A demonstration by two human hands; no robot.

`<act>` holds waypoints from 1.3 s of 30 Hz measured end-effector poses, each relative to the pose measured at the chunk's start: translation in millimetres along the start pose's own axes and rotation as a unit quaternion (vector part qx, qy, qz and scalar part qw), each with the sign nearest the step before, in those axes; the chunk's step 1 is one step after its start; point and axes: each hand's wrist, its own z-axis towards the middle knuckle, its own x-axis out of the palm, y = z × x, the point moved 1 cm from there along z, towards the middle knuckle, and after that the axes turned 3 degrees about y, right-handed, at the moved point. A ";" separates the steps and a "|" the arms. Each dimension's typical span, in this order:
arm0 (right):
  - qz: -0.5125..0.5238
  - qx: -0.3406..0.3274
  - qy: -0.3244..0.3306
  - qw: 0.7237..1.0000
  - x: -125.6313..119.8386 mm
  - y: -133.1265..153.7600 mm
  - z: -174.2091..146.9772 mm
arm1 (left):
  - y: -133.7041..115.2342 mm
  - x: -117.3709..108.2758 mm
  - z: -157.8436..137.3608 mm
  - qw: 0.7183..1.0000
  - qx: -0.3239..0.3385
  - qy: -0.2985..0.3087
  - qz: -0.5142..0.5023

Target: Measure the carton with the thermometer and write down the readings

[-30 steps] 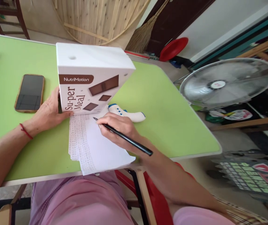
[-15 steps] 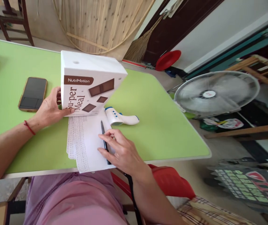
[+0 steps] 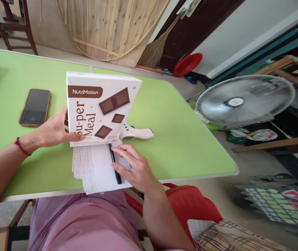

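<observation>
On a green table [image 3: 164,115], the white NutriMotion box [image 3: 99,108] now tilts its printed front up toward the camera, where a moment ago it stood more upright with its top face showing. The black pen [image 3: 114,166], held for writing a second ago, now lies loose on the stack of papers [image 3: 96,174] at the table's near edge. That suggests writing has paused while the box is handled. The left hand [image 3: 55,129] grips the box's left edge, thumb on the front, wrist wearing a red string. The right hand [image 3: 134,170] rests flat on the papers, fingers spread and relaxed, touching the pen but not pinching it. A white thermometer gun [image 3: 138,133] lies just behind the box's right corner; a phone [image 3: 35,107] lies to the left.
</observation>
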 end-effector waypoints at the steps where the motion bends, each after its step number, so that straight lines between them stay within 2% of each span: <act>1: 0.001 -0.001 -0.016 1.000 -5.9 -5.2 1.4 | -0.3 0.0 0.5 0.999 -0.009 0.030 -0.003; 3: -0.051 0.010 -0.062 0.997 -19.1 -19.4 7.6 | -1.9 -0.7 1.1 0.997 -0.016 0.075 -0.008; 5: -0.158 0.040 -0.072 0.984 -29.6 -36.4 17.9 | -3.3 -1.9 1.5 0.997 -0.011 0.081 -0.014; 7: -0.235 0.061 -0.010 0.970 -33.8 -52.7 30.1 | -3.1 -2.4 1.7 0.996 -0.009 0.084 -0.024; 10: -0.273 0.059 0.103 0.955 -30.8 -70.1 43.8 | -1.3 -1.8 1.8 0.995 -0.018 0.090 -0.030; 12: -0.265 0.072 0.135 0.952 -28.2 -75.9 46.3 | -0.9 -1.1 1.9 0.996 -0.022 0.086 -0.029; 13: -0.253 0.088 0.129 0.955 -28.1 -76.6 45.5 | -1.1 -0.7 1.9 0.996 -0.020 0.084 -0.032; 15: -0.208 0.131 0.053 0.968 -31.6 -71.8 40.5 | -2.0 -0.1 2.2 0.995 -0.009 0.083 -0.046; 17: -0.117 0.176 -0.092 0.973 -37.8 -55.8 32.5 | -2.7 0.0 2.4 0.995 -0.001 0.086 -0.056; 19: 0.041 0.200 -0.232 0.951 -40.7 -27.8 24.2 | -2.5 -0.4 2.7 0.994 -0.007 0.094 -0.057; 20: 0.151 0.188 -0.252 0.937 -38.5 -10.5 21.3 | -2.1 -0.8 2.7 0.993 -0.011 0.099 -0.057; 22: 0.367 0.145 -0.207 0.896 -26.4 25.3 18.4 | -1.5 -1.6 2.7 0.993 -0.019 0.105 -0.058; 23: 0.441 0.140 -0.170 0.870 -17.4 40.8 17.9 | -1.4 -1.9 2.5 0.993 -0.023 0.104 -0.058; 25: 0.517 0.153 -0.121 0.833 2.4 61.5 17.4 | -1.7 -2.3 2.2 0.993 -0.027 0.101 -0.059; 27: 0.527 0.200 -0.063 0.823 20.6 67.0 17.2 | -2.7 -2.0 2.0 0.993 -0.027 0.101 -0.062; 29: 0.521 0.243 -0.045 0.817 32.3 62.4 16.9 | -3.7 -1.3 2.0 0.992 -0.027 0.104 -0.066; 35: 0.489 0.318 -0.072 0.809 40.6 51.9 19.3 | -2.0 -0.8 2.4 0.992 -0.035 0.104 -0.067; 39: 0.473 0.316 -0.079 0.818 43.2 56.5 22.6 | 1.8 -2.0 2.4 0.991 -0.041 0.108 -0.066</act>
